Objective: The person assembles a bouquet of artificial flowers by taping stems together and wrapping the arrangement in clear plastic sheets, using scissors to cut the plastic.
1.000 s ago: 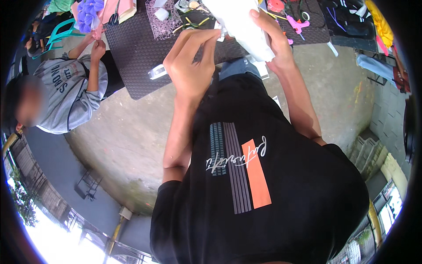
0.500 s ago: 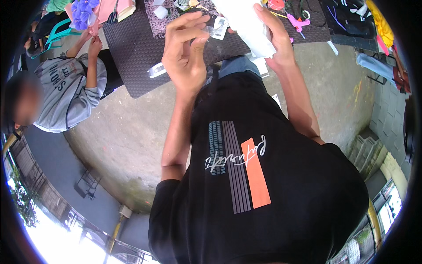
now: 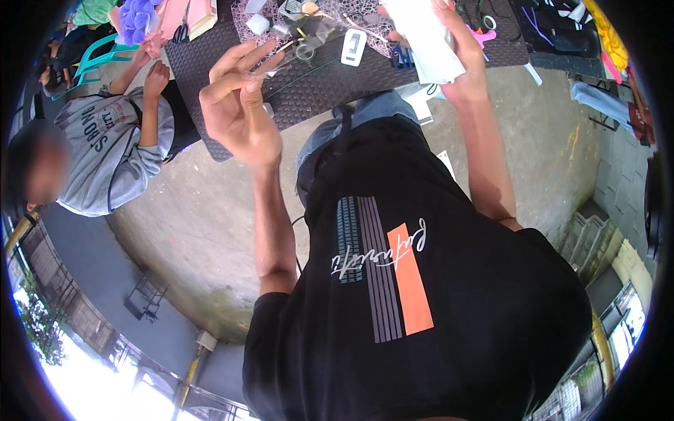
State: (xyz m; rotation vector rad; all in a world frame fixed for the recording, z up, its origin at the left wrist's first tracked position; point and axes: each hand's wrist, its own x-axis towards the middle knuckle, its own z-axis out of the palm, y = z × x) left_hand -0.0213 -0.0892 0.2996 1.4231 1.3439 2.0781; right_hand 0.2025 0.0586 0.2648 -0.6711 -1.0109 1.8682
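Observation:
My left hand (image 3: 242, 112) is raised over the near edge of the dark woven-pattern table (image 3: 189, 91). Its thumb and fingers pinch a small clear strip (image 3: 270, 72), perhaps tape or film. At the right, my right hand (image 3: 467, 67) grips a long white paper-like bundle (image 3: 420, 42), tilted, its lower end toward me. Between the hands, a flat white plastic piece with a rectangular cutout (image 3: 353, 47) lies on the table. Clear crumpled wrap (image 3: 319, 31) sits beyond my left hand.
Purple flowers (image 3: 135, 21), pink paper (image 3: 200, 15) and dark-handled scissors (image 3: 181, 31) are at the far left. A pink glue gun (image 3: 484, 35) and a tape roll (image 3: 489, 22) lie behind my right hand. A person in a grey sweatshirt (image 3: 112, 147) is at the left.
My left hand has moved left and away from the white bundle, keeping its pinch. The bundle and my right hand have shifted slightly right, uncovering more of the table.

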